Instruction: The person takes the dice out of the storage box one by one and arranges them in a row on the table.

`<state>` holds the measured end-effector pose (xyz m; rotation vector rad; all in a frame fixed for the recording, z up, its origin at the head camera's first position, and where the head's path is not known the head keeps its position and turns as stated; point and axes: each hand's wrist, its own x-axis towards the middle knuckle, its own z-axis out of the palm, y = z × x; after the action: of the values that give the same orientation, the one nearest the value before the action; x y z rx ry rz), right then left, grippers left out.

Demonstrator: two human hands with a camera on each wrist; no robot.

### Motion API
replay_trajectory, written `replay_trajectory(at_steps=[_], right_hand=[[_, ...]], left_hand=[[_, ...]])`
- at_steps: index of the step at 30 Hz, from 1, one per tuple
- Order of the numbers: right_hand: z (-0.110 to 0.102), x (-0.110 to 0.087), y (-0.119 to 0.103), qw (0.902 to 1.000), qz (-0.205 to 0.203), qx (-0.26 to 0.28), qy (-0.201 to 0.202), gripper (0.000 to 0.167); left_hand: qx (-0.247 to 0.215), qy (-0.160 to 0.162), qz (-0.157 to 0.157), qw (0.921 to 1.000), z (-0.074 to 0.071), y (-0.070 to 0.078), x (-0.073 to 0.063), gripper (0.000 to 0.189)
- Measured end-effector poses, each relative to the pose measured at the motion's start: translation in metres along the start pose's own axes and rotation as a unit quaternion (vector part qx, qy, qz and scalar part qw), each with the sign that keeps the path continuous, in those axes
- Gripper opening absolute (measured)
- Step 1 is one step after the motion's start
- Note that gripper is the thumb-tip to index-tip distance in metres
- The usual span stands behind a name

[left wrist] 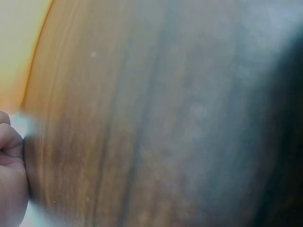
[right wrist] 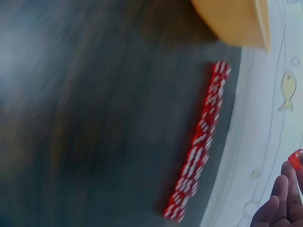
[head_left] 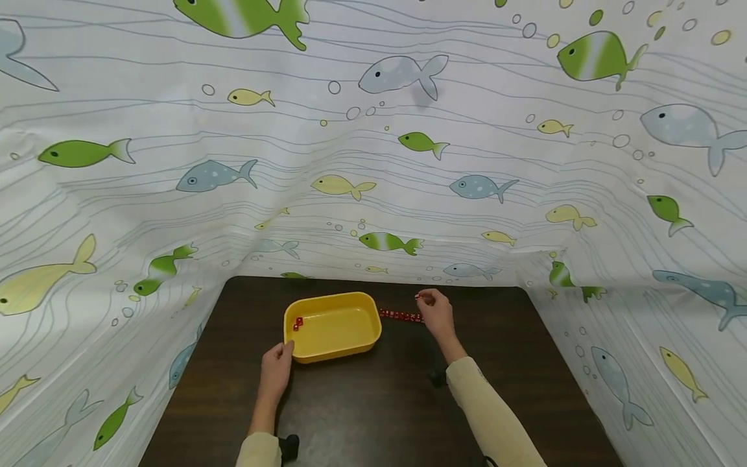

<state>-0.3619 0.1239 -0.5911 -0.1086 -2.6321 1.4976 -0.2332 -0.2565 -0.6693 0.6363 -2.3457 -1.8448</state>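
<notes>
A yellow plastic tray (head_left: 335, 355) stands on the dark table, with a couple of red dice (head_left: 299, 322) inside at its left end. My left hand (head_left: 276, 370) grips the tray's near left corner, thumb and fingers at the rim. In the left wrist view only part of that hand (left wrist: 12, 175) shows beside the tray's edge. Between the fingertips of my right hand (head_left: 438, 314) is a single red die (right wrist: 296, 160), pinched above the table. Just below that hand, a straight row of red dice with white pips (right wrist: 199, 137) runs rightward from the tray.
The dark wooden table (head_left: 362, 415) ends at the back against a white fish-print sheet (head_left: 408, 207), which also rises on both sides. A yellow tray wall (right wrist: 236, 21) stands close to one end of the dice row in the right wrist view.
</notes>
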Motion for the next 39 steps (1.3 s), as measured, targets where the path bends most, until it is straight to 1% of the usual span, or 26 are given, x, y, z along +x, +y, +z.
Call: replay_trajectory(at_steps=[4, 9, 15, 22, 31, 34, 39], right_hand=[[-0.014, -0.002, 0.015, 0.9998, 0.016, 0.009, 0.005, 0.024], [-0.028, -0.004, 0.033, 0.9997, 0.024, -0.005, 0.008, 0.027], [-0.039, -0.008, 0.049, 0.9988, 0.044, -0.018, 0.011, 0.029], [-0.046, -0.009, 0.064, 0.9982, 0.051, -0.031, 0.008, 0.028], [-0.052, -0.009, 0.081, 0.9954, 0.066, -0.070, -0.003, 0.028], [-0.052, -0.010, 0.084, 0.9944, 0.071, -0.078, -0.009, 0.028], [-0.051, -0.008, 0.091, 0.9922, 0.087, -0.087, -0.021, 0.028]], left_hand=[[0.003, -0.002, -0.001, 1.0000, -0.002, 0.003, 0.000, 0.050], [0.004, -0.003, -0.001, 1.0000, -0.003, 0.005, -0.001, 0.049], [0.005, -0.007, -0.005, 1.0000, -0.003, 0.003, -0.001, 0.049], [0.010, -0.005, -0.009, 0.9999, -0.003, 0.001, 0.000, 0.049], [0.009, -0.004, -0.015, 0.9998, -0.001, 0.001, 0.000, 0.049], [0.005, -0.003, -0.013, 0.9999, 0.000, 0.001, 0.000, 0.049], [-0.010, -0.006, -0.001, 0.9999, 0.001, 0.002, -0.002, 0.048]])
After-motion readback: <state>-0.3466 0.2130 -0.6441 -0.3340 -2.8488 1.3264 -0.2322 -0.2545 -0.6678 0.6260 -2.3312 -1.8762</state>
